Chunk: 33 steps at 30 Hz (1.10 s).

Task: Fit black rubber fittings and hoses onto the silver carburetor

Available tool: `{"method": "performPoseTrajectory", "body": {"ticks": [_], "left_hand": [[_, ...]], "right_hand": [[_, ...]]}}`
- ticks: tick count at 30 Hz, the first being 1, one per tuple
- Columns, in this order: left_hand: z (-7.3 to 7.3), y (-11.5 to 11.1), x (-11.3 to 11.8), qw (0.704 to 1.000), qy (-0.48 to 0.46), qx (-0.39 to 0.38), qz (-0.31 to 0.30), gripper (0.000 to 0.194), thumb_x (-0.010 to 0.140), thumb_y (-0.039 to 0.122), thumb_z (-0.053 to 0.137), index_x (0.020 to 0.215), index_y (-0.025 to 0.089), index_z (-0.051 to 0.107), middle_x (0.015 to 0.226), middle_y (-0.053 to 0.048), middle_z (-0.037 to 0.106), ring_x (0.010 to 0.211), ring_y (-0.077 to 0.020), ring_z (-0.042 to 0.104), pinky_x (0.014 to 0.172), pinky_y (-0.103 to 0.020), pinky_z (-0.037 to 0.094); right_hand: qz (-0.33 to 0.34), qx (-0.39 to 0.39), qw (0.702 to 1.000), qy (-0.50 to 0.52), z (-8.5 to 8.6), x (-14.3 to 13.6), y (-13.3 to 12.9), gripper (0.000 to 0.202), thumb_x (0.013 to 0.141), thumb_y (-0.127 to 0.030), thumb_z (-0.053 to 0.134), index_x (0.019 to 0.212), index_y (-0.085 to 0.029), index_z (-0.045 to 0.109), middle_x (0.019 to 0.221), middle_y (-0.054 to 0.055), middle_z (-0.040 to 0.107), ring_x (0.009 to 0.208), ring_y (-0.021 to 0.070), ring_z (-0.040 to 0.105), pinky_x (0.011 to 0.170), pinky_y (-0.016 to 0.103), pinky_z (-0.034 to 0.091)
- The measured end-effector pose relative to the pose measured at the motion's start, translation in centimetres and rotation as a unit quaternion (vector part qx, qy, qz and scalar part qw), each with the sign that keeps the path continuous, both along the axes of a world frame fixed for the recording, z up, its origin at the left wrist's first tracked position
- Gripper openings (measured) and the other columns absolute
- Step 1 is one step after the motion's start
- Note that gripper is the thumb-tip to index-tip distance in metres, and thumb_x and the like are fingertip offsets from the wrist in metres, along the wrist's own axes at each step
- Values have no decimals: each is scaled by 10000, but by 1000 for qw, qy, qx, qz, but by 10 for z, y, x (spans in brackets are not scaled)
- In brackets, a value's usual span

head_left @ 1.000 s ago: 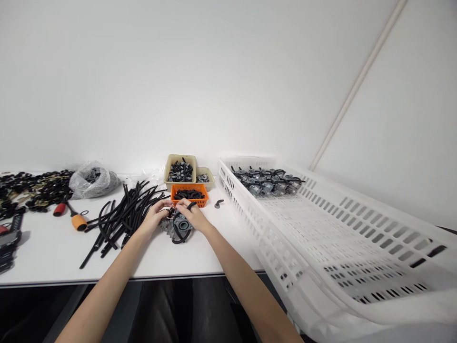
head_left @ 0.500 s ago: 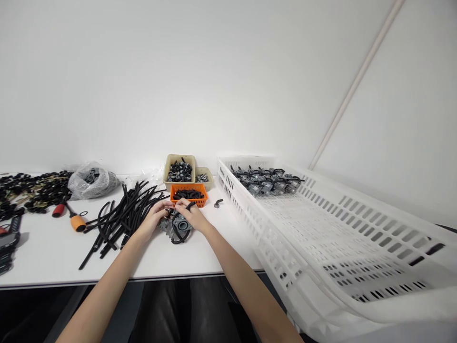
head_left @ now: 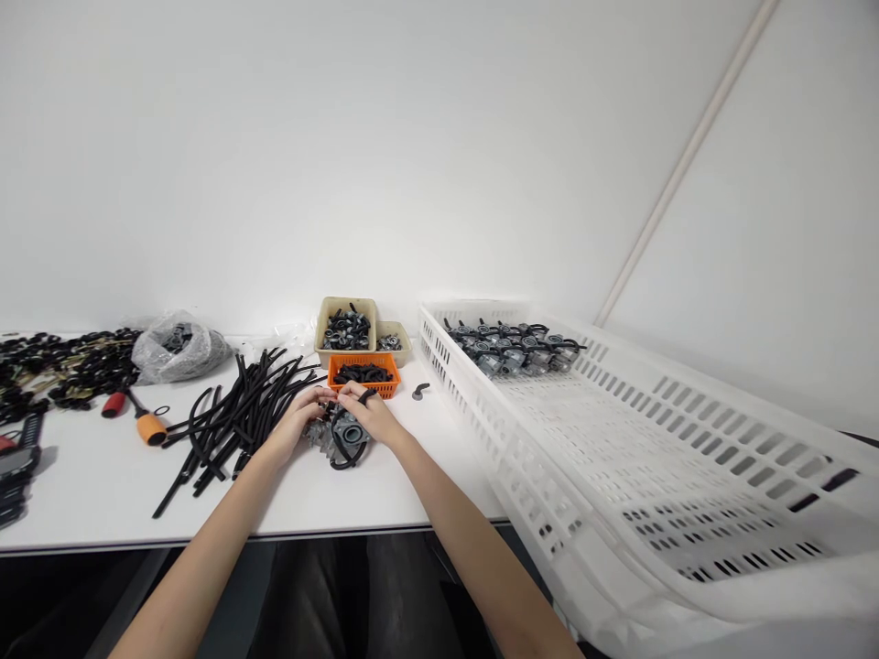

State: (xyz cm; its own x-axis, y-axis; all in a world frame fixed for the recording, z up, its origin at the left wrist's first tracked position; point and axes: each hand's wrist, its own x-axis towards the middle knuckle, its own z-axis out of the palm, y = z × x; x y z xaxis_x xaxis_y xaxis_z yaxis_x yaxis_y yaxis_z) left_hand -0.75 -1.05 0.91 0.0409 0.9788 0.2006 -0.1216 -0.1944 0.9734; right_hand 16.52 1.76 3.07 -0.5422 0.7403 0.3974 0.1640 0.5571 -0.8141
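Observation:
A grey metal carburetor [head_left: 349, 434] with a black hose looped around it rests on the white table in front of me. My left hand [head_left: 302, 418] grips it from the left, fingers curled over its far side. On the other side my right hand [head_left: 367, 414] closes over its top, the fingertips meeting those of my left hand. What the fingertips pinch between them is hidden. Just beyond my hands stands an orange basket [head_left: 395, 388] of short black rubber pieces. A small black part [head_left: 419, 392] lies alone to the right.
A large white crate [head_left: 481, 403] on the right holds several carburetors [head_left: 512, 348]. Beige bins [head_left: 318, 339] of small parts stand at the back. Leftward lie black hoses [head_left: 240, 421], an orange-handled screwdriver [head_left: 149, 428], a red handle [head_left: 113, 405], a plastic bag [head_left: 179, 352] and piled black parts [head_left: 75, 366].

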Motion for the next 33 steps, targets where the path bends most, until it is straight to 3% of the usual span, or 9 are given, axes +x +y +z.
{"method": "performPoseTrajectory", "body": {"ticks": [8,15,33], "left_hand": [[4,-5,-1,997,38,59,-10,204,675,255,611,858,207,686,938,-38,666,964,-229,564,847,-311,409],[8,-7,1,998,33,44,9,149,655,286,682,778,203,672,832,-24,647,833,-199,569,777,-292,425],[7,-7,2,997,35,51,40,175,631,318,705,728,189,635,757,-21,611,731,-182,567,674,-277,444]], "right_hand": [[0,-2,1000,2,0,0,0,228,907,-409,472,864,-204,563,833,-13,585,831,153,540,797,280,389],[1,-1,1000,2,-1,0,1,230,909,-406,474,850,-202,561,842,-13,593,831,151,543,806,281,400],[-1,-15,1000,0,0,-1,0,225,895,-415,479,853,-203,542,831,-12,566,829,155,535,802,288,388]]}}
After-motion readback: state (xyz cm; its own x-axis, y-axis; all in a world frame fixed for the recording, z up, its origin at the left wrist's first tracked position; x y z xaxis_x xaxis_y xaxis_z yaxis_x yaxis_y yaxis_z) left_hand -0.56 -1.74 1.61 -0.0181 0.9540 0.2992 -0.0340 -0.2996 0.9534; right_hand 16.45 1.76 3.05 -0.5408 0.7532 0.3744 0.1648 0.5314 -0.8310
